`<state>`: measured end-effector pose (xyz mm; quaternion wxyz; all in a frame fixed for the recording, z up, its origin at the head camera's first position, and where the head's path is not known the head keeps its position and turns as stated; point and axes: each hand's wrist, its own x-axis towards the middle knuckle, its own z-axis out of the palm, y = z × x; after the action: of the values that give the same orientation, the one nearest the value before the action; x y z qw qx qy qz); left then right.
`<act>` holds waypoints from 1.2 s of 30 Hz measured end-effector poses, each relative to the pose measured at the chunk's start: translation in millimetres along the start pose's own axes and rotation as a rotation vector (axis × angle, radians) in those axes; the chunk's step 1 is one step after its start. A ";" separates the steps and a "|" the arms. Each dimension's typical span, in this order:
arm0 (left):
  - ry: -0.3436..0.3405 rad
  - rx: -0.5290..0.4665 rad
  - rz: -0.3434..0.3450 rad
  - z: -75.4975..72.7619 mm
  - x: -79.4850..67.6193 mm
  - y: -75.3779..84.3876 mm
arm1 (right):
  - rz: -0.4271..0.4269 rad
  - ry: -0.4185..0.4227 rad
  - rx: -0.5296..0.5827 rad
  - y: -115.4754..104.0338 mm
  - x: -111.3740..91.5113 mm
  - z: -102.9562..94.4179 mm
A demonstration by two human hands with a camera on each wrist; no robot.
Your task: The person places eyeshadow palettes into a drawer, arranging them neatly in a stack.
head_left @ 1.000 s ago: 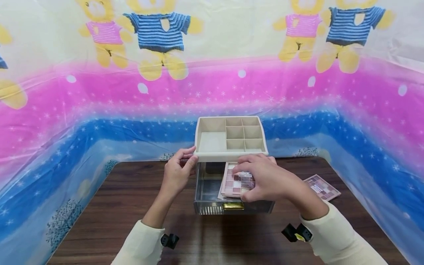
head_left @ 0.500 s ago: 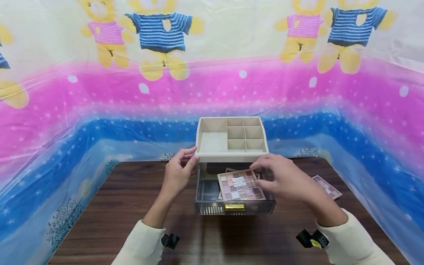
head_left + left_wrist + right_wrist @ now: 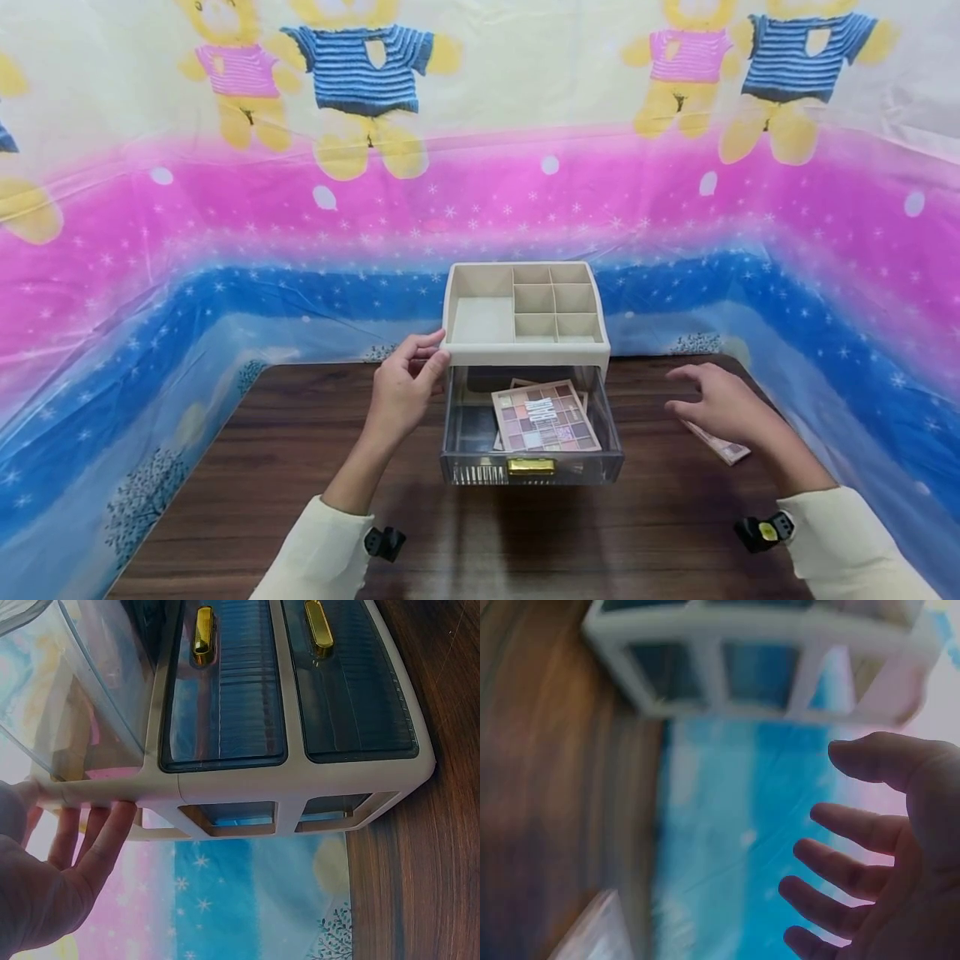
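The brown table reaches from side to side, and behind it hangs a cloth with printed bears. At left, a cream sleeve comes in, and the left hand grips the front left corner of the organizer, thumb in front and fingers along its side, with a narrow gap filled by this corner. The organizer stands upright on the table, its front turned to the person; the top tray has one big compartment at left and six small ones at right. In the left wrist view, two lower drawers are closed. The clear upper drawer is pulled out toward the person, and its gold handle has its long axis from left to right. Inside, in the right part of this drawer, a makeup palette lies face up, turned a little so that its far edge rises to the right; another one is partly seen under it. Farther right, well apart from the organizer, a second makeup palette rests on the table. Its visible edge runs from far left to near right; its long axis I cannot tell, because the right hand covers part. This hand is above it, fingers spread wide and thumb apart, holding nothing.
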<state>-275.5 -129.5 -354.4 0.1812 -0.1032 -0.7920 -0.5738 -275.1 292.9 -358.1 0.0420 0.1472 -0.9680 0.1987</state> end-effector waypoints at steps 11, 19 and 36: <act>-0.003 0.003 -0.003 -1.2 -0.6 1.3 | 0.128 -0.065 -0.080 64.0 7.0 27.0; -0.001 0.003 -0.011 -1.0 -0.9 1.5 | 0.215 -0.132 -0.094 108.4 9.0 48.5; -0.005 -0.002 -0.010 -1.4 0.4 0.1 | 0.327 -0.141 -0.099 158.0 -2.4 68.8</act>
<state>-275.6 -130.9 -353.8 0.1763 -0.1005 -0.7924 -0.5752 -322.1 404.9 -480.3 -0.0517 -0.0010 -0.9882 0.1443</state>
